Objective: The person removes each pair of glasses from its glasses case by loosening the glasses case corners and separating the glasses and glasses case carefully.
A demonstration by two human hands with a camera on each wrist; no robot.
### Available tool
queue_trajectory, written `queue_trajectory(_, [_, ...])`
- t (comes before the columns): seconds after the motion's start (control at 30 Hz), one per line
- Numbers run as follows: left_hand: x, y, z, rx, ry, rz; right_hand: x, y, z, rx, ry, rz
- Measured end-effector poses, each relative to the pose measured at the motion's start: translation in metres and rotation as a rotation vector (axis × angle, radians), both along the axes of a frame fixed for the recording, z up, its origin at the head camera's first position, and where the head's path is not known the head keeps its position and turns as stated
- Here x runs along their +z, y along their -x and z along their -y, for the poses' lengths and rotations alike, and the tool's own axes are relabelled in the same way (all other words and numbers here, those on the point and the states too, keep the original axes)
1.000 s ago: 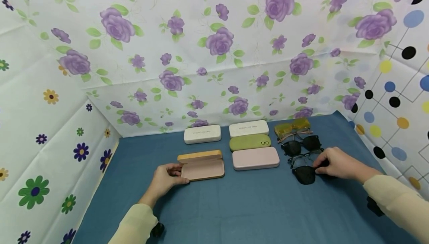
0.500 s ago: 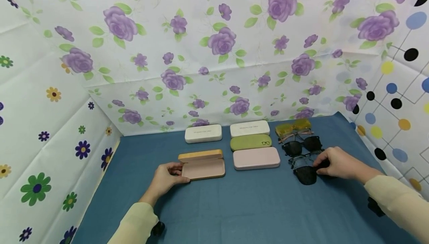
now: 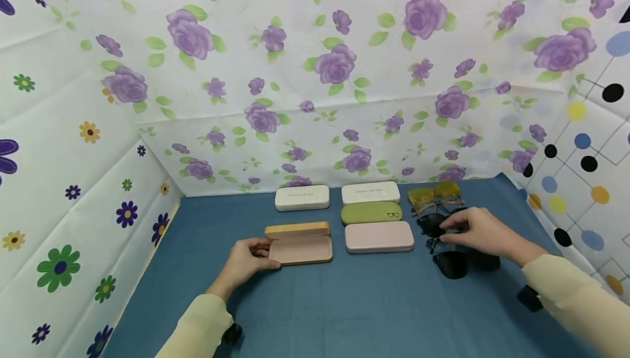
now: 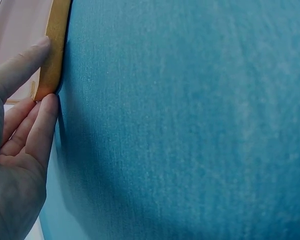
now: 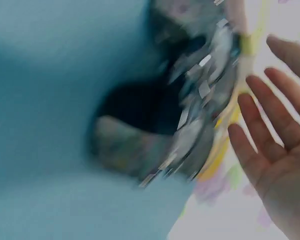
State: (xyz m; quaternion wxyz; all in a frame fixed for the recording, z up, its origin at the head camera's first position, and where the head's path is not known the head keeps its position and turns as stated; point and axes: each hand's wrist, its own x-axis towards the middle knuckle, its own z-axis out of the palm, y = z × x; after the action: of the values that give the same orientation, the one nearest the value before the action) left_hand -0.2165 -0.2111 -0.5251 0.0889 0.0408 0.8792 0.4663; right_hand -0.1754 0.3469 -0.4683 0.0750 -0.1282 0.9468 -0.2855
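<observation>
A glasses case (image 3: 301,251) with a yellow-brown shell and pink lining stands with its lid raised on the blue cloth. My left hand (image 3: 241,265) holds its left end; in the left wrist view, thumb and fingers grip the case corner (image 4: 54,65). My right hand (image 3: 484,232) hovers over the row of glasses at the right, holding nothing. Its fingers are apart in the right wrist view. Nearest the front lie dark sunglasses (image 3: 451,265). Behind them are clear glasses, mostly hidden by the hand, black sunglasses (image 3: 433,225), thin-framed glasses (image 3: 445,203) and yellow-lensed glasses (image 3: 435,191).
Closed cases stand around: two white ones (image 3: 302,198), a green one (image 3: 371,213) and a pink one (image 3: 379,238). Flowered sheets (image 3: 300,74) wall the back and left of the blue cloth (image 3: 315,309); a dotted sheet (image 3: 576,183) walls the right.
My right hand has let go of the front sunglasses and lifted back and slightly left over the row. The sunglasses stay on the cloth. My left hand keeps its hold on the case.
</observation>
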Motion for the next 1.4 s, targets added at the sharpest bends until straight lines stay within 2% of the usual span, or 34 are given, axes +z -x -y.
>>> queue_trajectory(0.13, [0.001, 0.003, -0.001, 0.010, 0.015, -0.001, 0.008, 0.010, 0.044, -0.053, 0.031, -0.039])
queue_trajectory(0.37, [0.005, 0.005, -0.005, -0.023, 0.013, 0.008, 0.018, 0.019, 0.116, -0.124, 0.129, -0.015])
queue_trajectory(0.47, [0.007, 0.006, -0.006, -0.019, 0.002, 0.022, 0.021, 0.022, 0.143, -0.143, 0.180, 0.020])
queue_trajectory(0.67, [0.012, 0.010, -0.006, 0.030, -0.025, 0.062, 0.025, 0.033, 0.192, -0.187, 0.271, 0.152])
queue_trajectory(0.8, [0.018, 0.014, -0.010, 0.075, -0.105, 0.122, 0.028, 0.038, 0.216, -0.220, 0.273, 0.165])
queue_trajectory(0.9, [0.020, 0.016, -0.013, 0.131, -0.158, 0.157, 0.027, 0.040, 0.231, -0.236, 0.279, 0.166])
queue_trajectory(1.1, [0.025, 0.016, -0.019, 0.257, -0.167, 0.202, 0.021, 0.043, 0.252, -0.235, 0.354, 0.245])
queue_trajectory(1.23, [0.029, 0.014, -0.023, 0.292, -0.182, 0.229, 0.018, 0.043, 0.260, -0.230, 0.408, 0.304])
queue_trajectory(1.4, [0.033, 0.011, -0.024, 0.300, -0.194, 0.250, 0.016, 0.039, 0.269, -0.234, 0.476, 0.397])
